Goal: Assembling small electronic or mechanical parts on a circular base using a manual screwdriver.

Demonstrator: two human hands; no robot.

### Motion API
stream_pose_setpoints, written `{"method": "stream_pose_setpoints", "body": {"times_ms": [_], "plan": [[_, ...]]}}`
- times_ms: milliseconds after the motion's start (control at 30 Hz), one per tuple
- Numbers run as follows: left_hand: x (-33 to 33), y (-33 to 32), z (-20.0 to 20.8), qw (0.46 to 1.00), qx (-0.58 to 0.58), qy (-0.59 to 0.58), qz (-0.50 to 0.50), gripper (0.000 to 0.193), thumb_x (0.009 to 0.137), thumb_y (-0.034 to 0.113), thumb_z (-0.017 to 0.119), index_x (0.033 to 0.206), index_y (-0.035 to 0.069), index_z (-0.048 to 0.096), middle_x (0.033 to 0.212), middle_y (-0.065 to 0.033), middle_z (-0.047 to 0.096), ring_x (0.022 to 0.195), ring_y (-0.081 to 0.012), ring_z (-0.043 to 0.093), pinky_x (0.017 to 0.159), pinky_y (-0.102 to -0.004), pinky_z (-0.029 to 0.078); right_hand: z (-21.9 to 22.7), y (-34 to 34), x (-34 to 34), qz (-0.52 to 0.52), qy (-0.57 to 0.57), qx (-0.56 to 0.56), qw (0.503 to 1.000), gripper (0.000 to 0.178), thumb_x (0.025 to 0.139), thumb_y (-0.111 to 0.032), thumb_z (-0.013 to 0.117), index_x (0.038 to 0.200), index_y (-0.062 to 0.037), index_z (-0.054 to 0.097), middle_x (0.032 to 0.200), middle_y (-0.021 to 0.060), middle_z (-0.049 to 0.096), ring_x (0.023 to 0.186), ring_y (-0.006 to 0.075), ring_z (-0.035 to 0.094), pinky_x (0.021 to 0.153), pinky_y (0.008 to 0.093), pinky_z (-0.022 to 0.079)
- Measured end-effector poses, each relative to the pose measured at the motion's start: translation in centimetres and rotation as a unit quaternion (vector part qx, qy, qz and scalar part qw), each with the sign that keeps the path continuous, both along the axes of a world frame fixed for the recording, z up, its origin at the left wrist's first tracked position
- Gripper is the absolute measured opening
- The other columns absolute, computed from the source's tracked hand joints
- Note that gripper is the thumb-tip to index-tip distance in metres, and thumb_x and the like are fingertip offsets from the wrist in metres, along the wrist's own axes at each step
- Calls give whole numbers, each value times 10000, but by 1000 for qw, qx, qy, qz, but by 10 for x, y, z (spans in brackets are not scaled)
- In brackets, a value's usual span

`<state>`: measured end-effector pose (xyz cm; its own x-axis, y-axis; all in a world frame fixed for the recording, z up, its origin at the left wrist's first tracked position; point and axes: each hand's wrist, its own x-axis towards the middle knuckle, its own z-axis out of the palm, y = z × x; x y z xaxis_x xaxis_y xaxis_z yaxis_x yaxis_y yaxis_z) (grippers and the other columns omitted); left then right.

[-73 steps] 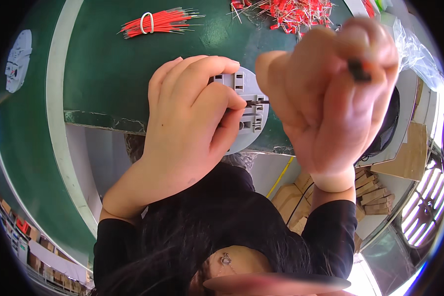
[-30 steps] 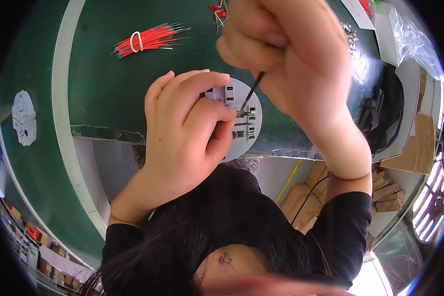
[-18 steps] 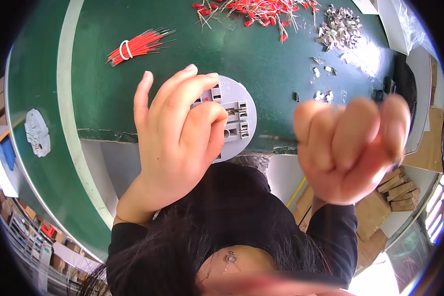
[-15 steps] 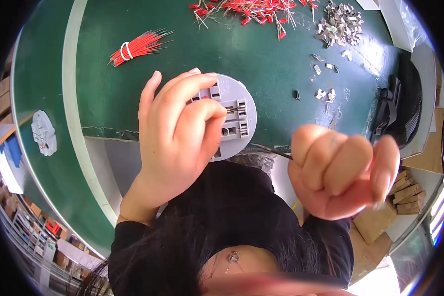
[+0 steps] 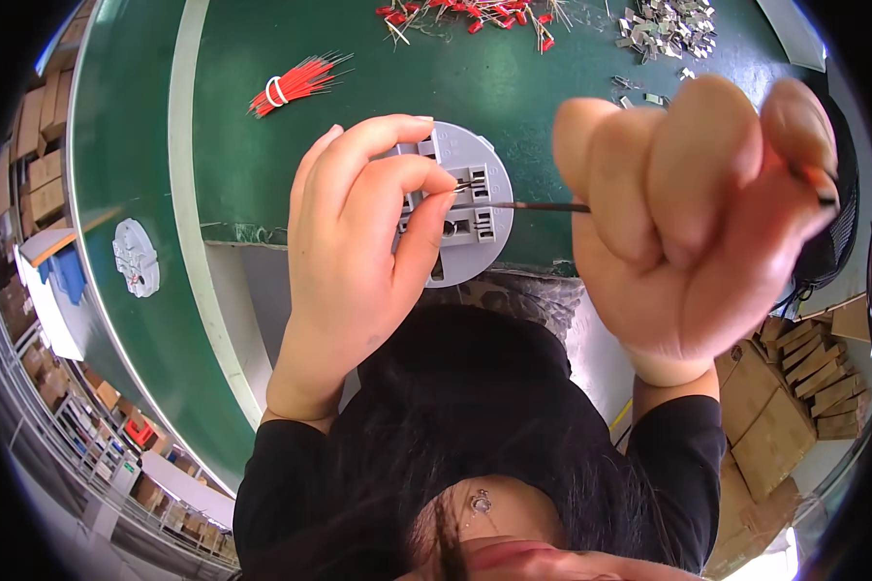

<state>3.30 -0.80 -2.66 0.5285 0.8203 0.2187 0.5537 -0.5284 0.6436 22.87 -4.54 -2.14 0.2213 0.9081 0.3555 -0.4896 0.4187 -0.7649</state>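
A round grey plastic base (image 5: 482, 259) with raised slotted blocks and metal contacts sits at the near edge of the green table. My left hand (image 5: 358, 213) lies over its left side, thumb and forefinger pinched at a contact block; what they hold is too small to make out. Closed in a fist, my right hand (image 5: 678, 203) is raised to the right of the base. It grips a thin dark rod-like tool (image 5: 543, 206), whose tip reaches across to the block beside my left fingertips. My fingers hide most of this tool, and its kind does not show.
A bundle of red-sleeved leads (image 5: 300, 85) held by a white band lies at the back left. Farther back are loose red parts with wire legs (image 5: 475, 17) and a heap of small metal clips (image 5: 664, 31). Another pale moulded disc (image 5: 136, 259) rests far left.
My right hand has risen and the tool has swung level, its tip now at the base's contact block. The left hand keeps its pinch over the base. The whole view has shifted slightly.
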Motion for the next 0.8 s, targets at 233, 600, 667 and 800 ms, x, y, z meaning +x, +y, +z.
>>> {"method": "stream_pose_setpoints", "body": {"times_ms": [233, 600, 667, 800], "plan": [[9, 10, -14, 999, -2, -33, -18, 161, 802, 9, 731, 922, 66, 642, 1148, -53, 631, 986, -290, 620, 877, -406, 474, -5, 31, 4, 90, -101, 28, 990, 220, 1079, -392, 450, 1229, -281, 566, 629, -52, 344, 448, 85, 232, 544, 298, 248], [22, 19, -20, 997, -34, -59, -32, 180, 785, -15, 737, 916, 52, 633, 1152, -80, 626, 1006, -297, 611, 851, -394, 487, -54, 104, 18, 135, 109, 175, 969, 215, 1063, -325, 499, 1022, -115, 512, 622, -17, 359, 505, 95, 284, 535, 276, 284], [32, 24, -14, 997, -47, -63, -7, 186, 782, -20, 739, 914, 51, 629, 1160, -88, 623, 1001, -299, 611, 857, -398, 486, -52, 113, 28, 155, 134, 177, 963, 228, 1062, -319, 504, 1001, -98, 507, 622, -14, 361, 511, 96, 289, 534, 274, 287], [28, 48, -11, 995, -84, -50, 31, 195, 780, -16, 742, 916, 52, 622, 1165, -93, 620, 1001, -305, 610, 865, -400, 483, -49, 151, 23, 271, 187, -44, 943, 264, 1068, -249, 474, 833, -130, 463, 638, -32, 374, 509, 95, 289, 520, 267, 268]]}}
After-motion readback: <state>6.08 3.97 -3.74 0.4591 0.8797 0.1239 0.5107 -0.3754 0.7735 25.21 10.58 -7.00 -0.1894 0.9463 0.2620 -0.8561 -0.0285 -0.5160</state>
